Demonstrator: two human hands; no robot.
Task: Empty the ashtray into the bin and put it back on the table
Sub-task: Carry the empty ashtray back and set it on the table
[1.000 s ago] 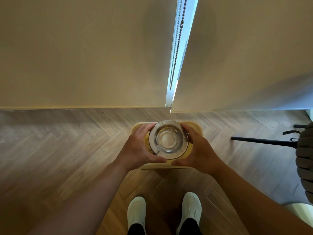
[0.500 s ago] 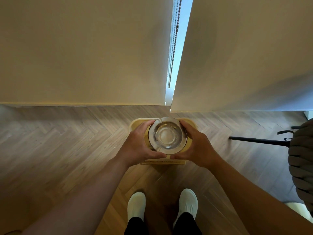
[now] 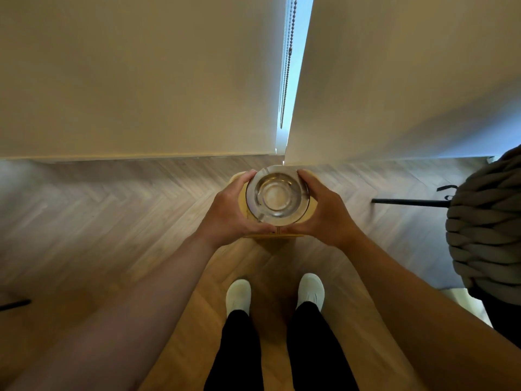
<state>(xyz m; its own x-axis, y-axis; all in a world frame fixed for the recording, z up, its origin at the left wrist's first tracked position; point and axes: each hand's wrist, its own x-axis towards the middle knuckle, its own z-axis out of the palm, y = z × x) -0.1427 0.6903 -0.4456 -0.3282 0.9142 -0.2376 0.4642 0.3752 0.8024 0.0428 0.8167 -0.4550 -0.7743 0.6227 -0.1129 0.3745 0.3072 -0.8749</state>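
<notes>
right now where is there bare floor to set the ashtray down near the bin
Bare wood floor lies wide open left of the yellow bin, up to the blind's hem. A narrower strip lies right of the bin, before the black rod. It is crowded by the knitted seat and around the shoes.

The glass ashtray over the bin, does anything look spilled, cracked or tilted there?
Nothing stands out. The glass ashtray sits roughly level, opening up, between the left hand and right hand, directly above the yellow bin. No crack shows, it looks empty, and the wood floor around the bin shows no ash.
</notes>
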